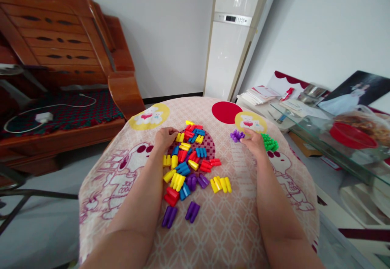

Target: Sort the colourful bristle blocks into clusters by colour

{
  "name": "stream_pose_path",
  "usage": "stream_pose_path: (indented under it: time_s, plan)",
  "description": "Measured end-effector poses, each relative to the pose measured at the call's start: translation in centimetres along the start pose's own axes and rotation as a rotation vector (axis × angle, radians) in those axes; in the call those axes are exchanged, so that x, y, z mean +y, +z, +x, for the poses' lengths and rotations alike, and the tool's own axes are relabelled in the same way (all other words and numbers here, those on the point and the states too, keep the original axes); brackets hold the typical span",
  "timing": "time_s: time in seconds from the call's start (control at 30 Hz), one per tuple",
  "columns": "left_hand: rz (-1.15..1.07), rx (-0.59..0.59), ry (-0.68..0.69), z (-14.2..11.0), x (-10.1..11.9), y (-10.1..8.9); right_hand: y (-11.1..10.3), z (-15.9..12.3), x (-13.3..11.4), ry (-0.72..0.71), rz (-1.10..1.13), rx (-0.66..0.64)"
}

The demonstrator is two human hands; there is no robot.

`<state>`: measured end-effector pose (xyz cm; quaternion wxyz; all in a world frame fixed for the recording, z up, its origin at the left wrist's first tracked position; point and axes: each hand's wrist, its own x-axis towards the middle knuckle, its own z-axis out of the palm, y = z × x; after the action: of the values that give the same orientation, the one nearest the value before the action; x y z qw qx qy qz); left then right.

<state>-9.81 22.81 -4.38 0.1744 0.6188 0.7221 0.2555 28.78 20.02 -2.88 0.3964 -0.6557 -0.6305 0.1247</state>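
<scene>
My left hand [166, 137] is at the far left edge of a loose pile of plastic blocks. Its fingers are curled, with the tips closed on a yellow block [179, 137]. Red blocks [182, 156], blue blocks [183, 168] and purple blocks [191, 182] are heaped beside it, shaped like short joined tubes. My right hand [254, 142] rests on the cloth farther right, thumb and forefinger apart beside a cluster of purple knobbly pieces [236, 136]. Just right of that hand is a group of green knobbly pieces [269, 142], partly hidden by it.
A patterned cloth covers the round table [225, 228]. Yellow blocks [221, 184] lie apart from the pile, nearer me. A wooden bench [122, 90] stands left, a tall white cabinet unit [225, 54] behind. On the right, a glass shelf [323, 139] bears a red bowl [352, 135].
</scene>
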Motion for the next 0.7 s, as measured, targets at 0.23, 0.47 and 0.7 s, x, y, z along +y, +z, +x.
stream_pose_path:
  time_s: [0.23,0.47,0.7]
  plan:
    - [-0.034,0.014,-0.013,-0.2,0.3,0.1,-1.0,-2.3,-8.2,-0.145,0.058,-0.313]
    - [-0.081,0.011,-0.003,-0.4,0.2,0.0,2.6,-9.5,-17.1,-0.595,-0.514,-0.912]
    - [-0.076,0.0,-0.016,-0.4,0.3,-0.1,4.4,-11.2,-17.4,-0.666,-0.64,-0.92]
